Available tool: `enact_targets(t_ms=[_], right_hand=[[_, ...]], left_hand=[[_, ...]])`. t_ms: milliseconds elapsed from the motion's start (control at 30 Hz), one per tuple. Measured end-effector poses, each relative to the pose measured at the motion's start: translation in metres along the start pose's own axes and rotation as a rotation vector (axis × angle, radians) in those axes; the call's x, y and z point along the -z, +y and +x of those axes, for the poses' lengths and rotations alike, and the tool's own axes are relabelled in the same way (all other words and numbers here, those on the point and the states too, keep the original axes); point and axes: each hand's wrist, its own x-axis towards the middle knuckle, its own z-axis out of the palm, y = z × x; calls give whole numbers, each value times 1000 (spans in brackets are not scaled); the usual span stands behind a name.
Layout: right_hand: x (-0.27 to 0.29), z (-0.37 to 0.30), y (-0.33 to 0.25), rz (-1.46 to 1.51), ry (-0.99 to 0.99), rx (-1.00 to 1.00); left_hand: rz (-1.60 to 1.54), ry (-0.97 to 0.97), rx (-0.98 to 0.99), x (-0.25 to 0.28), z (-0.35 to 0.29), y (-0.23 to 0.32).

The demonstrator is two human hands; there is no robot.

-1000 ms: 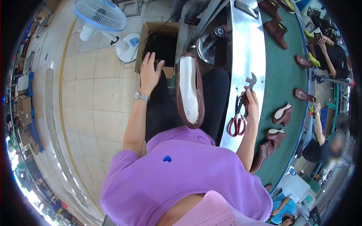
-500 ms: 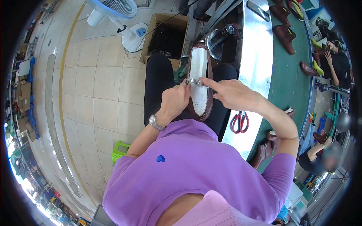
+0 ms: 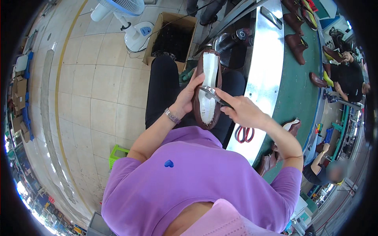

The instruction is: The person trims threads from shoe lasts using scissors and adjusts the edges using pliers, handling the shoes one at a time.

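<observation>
A brown leather shoe upper (image 3: 214,120) lies sole side up between my thighs, its white insole (image 3: 209,70) bare and its leather edge gathered around it. My left hand (image 3: 188,97) grips the shoe's left side, thumb along the edge of the insole. In my right hand (image 3: 244,110) is a hand tool with a shiny metal head (image 3: 210,92) and a dark handle, partly hidden by the fingers. The tool's head rests across the middle of the insole, close to my left thumb; its exact kind I cannot make out.
On my right, a metal ledge (image 3: 267,74) carries red-handled scissors (image 3: 245,134) and a phone (image 3: 271,17). Beyond it, a green conveyor (image 3: 296,96) bears several brown shoes (image 3: 295,47). Ahead stand a cardboard box (image 3: 189,27) of black material and a fan (image 3: 136,37). Other people sit at far right.
My left hand has shifted from the tool's tip to the side of the shoe. The tool has turned in my right hand, its dark handle now showing, and the shoe is slightly tilted.
</observation>
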Motion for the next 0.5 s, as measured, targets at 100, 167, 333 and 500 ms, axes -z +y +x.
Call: enact_targets(t_ms=[100,167,333,500], right_hand=[[39,3,-23,-344,-27,82],[43,16,-16,-342,188,252],[52,71,15,-529,152,112],[39,50,14,-462,327,367]], left_hand=[[79,65,-57,5,-3,-1],[126,51,17,5,-1,-2],[146,47,-31,0,0,-4],[202,39,-26,5,2,-5]])
